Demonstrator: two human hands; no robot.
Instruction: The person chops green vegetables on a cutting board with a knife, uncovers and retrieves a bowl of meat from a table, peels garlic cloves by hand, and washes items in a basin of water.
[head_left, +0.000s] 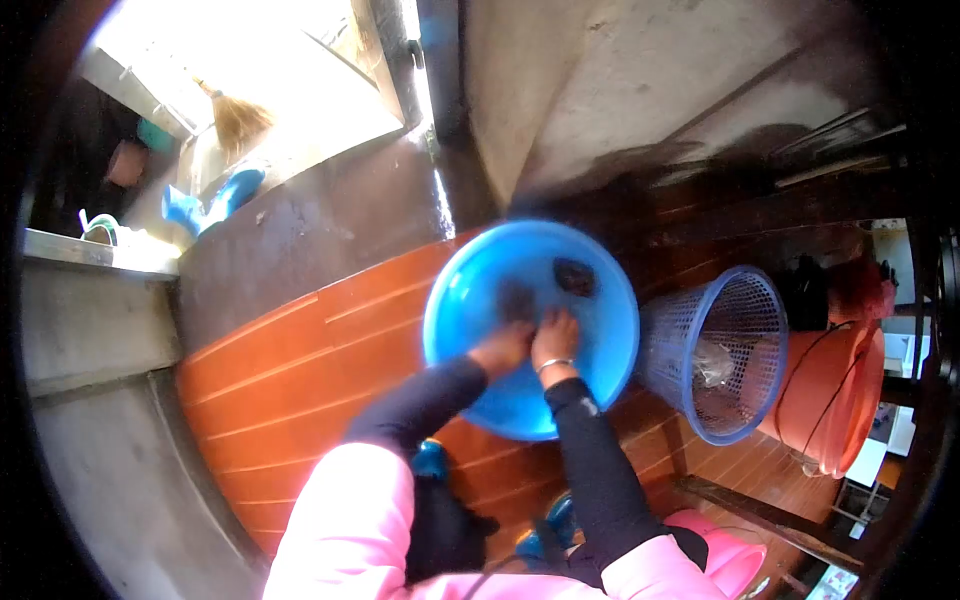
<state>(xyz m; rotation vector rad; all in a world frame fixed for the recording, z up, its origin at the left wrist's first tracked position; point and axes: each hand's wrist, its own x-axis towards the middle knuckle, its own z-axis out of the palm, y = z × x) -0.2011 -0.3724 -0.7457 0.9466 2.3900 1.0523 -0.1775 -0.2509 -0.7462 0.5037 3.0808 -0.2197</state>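
A round blue basin (618, 345) stands on the floor in front of me, and both my hands are down inside it. My left hand (503, 350) is smeared by motion, so its fingers cannot be made out. Just beyond it is a dark, blurred lump (515, 298); whether the hand touches it is unclear. Close beside it, my right hand (555, 338) has a bracelet at the wrist and its fingers curled downward, hiding anything they hold. A second dark piece (574, 277) lies apart, near the basin's far right side.
Right of the basin, a blue mesh basket (715, 420) leans over with a clear plastic bag (712, 362) inside. Behind it is a large orange-red tub (825, 400). A pink container (725, 555) sits low right. Blue boots (215, 200) and a broom (236, 118) are by the bright doorway.
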